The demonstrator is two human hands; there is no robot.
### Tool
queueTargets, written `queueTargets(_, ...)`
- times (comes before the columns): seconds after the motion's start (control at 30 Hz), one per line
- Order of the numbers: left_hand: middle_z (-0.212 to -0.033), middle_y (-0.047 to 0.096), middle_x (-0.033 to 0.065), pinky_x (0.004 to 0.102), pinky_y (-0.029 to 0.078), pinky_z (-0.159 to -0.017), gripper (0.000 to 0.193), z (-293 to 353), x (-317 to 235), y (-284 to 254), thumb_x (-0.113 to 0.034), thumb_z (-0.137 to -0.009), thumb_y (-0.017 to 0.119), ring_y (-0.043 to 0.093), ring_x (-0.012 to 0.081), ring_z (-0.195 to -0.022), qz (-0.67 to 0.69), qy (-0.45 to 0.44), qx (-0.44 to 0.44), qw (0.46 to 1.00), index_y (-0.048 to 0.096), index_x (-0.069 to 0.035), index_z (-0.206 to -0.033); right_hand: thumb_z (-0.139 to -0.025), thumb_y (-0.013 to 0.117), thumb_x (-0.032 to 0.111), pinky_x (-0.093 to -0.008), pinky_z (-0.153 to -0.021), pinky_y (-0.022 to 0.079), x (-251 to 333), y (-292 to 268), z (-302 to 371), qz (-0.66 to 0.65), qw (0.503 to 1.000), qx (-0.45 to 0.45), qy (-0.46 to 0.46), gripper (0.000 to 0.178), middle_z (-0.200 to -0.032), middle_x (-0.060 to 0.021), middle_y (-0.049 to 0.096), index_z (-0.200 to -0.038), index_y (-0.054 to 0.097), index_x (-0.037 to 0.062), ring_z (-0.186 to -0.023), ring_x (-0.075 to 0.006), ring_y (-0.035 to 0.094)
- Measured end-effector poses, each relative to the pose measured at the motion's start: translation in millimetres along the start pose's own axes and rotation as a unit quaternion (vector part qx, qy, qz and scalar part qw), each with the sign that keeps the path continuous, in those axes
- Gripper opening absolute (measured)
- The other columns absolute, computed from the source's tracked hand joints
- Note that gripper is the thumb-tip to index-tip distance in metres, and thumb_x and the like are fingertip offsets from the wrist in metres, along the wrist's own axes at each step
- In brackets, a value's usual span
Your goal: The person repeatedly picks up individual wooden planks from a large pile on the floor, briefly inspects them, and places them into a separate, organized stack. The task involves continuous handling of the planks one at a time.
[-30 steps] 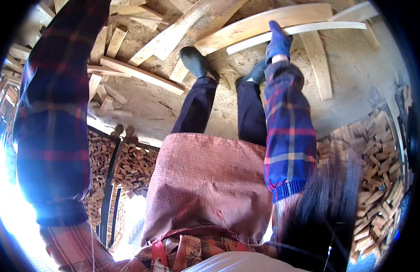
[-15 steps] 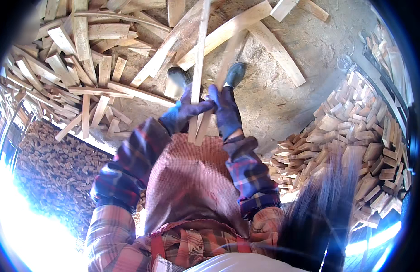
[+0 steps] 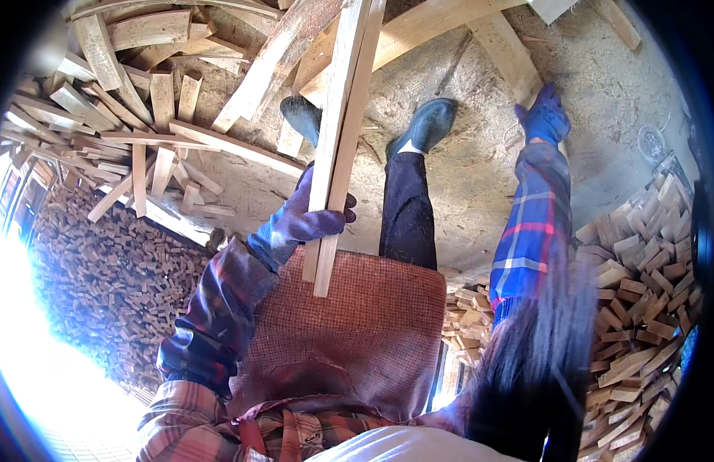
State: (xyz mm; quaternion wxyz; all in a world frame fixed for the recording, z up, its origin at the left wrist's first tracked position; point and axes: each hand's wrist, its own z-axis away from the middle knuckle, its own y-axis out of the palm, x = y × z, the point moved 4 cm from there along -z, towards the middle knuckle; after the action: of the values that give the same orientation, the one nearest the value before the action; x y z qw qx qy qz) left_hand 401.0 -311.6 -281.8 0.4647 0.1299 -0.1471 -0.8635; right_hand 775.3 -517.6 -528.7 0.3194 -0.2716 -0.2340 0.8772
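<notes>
My left hand (image 3: 307, 219), in a purple-blue glove, is shut on two long pale wooden slats (image 3: 345, 100). They run from my red checked apron (image 3: 349, 331) up past my boots (image 3: 430, 123) to the top edge. My right hand (image 3: 545, 115), in a blue glove on a plaid sleeve, is stretched out to the right over the dirt ground. It holds nothing and is close to a thick plank (image 3: 511, 54). Whether its fingers are spread is unclear.
A loose heap of split boards and offcuts (image 3: 126, 138) covers the upper left. Stacked firewood (image 3: 110, 262) fills the left, and another stack (image 3: 642, 300) stands at the right. Long planks (image 3: 449, 15) cross the ground at the top. Dark hair (image 3: 534, 369) hangs at lower right.
Half a second ago both hands were together on the slats. My right hand has let go and swung out to the right; my left hand still holds the slats.
</notes>
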Motion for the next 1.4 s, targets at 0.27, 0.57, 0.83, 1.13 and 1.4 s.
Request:
queueTargets(0.27,-0.11,0.061,0.0152,0.0362,0.05,-0.085,0.071,76.2,-14.9,56.4,-0.034,-0.076,0.074,0.062,0.024,-0.098,0.049,-0.056,0.027,0.997,0.043,0.002,-0.13,-0.072,0.066,0.054,-0.0436,-0.093,0.045,-35.0,22.5,132.8,-0.088,0.996,0.028,0.006,0.084,-0.13,-0.016,0.048,-0.136,0.036,0.0098,-0.119,-0.0296,0.05)
queueTargets(0.57,-0.11,0.056,0.0072,0.032,0.045,-0.086,0.089,79.0,25.9,64.8,-0.039,-0.074,0.078,0.054,0.0164,-0.1,0.07,-0.125,0.136,0.98,0.029,-0.006,-0.141,-0.061,0.075,0.058,-0.0478,-0.095,0.044,5.4,16.9,27.8,-0.066,0.996,-0.054,0.034,0.106,-0.134,-0.0196,0.044,-0.142,0.027,0.0093,-0.122,-0.0364,0.047)
queueTargets(0.83,-0.098,0.057,0.0069,0.0274,0.049,-0.075,0.078,84.5,22.4,68.8,-0.037,-0.074,0.075,0.057,0.014,-0.087,0.144,-0.213,0.063,0.964,0.038,-0.003,-0.133,-0.065,0.073,0.057,-0.0478,-0.088,0.047,-0.4,-54.4,80.2,-0.025,0.996,0.052,-0.069,0.086,-0.124,-0.0246,0.052,-0.129,0.044,0.0067,-0.108,-0.0397,0.057)
queueTargets(1.13,-0.1,0.065,0.0123,0.0287,0.053,-0.075,0.059,76.8,-3.7,129.9,-0.05,-0.086,0.059,0.065,0.0181,-0.084,0.225,-0.193,0.042,0.954,0.056,0.001,-0.115,-0.067,0.058,0.077,-0.0342,-0.074,0.051,22.6,-117.3,241.7,-0.602,0.694,0.391,0.053,0.093,-0.104,-0.0144,0.059,-0.115,0.052,-0.0025,-0.09,-0.0246,0.06)
queueTargets(1.4,-0.108,0.064,0.0136,0.0333,0.05,-0.084,0.074,49.8,-74.4,79.3,-0.06,-0.086,0.054,0.064,0.0231,-0.091,-0.285,-0.267,0.121,0.913,0.055,0.005,-0.121,-0.088,0.053,0.056,-0.0399,-0.091,0.049,109.0,-89.1,364.8,-0.878,0.178,0.421,0.143,0.072,-0.118,-0.0148,0.056,-0.135,0.04,0.0038,-0.102,-0.0276,0.058)
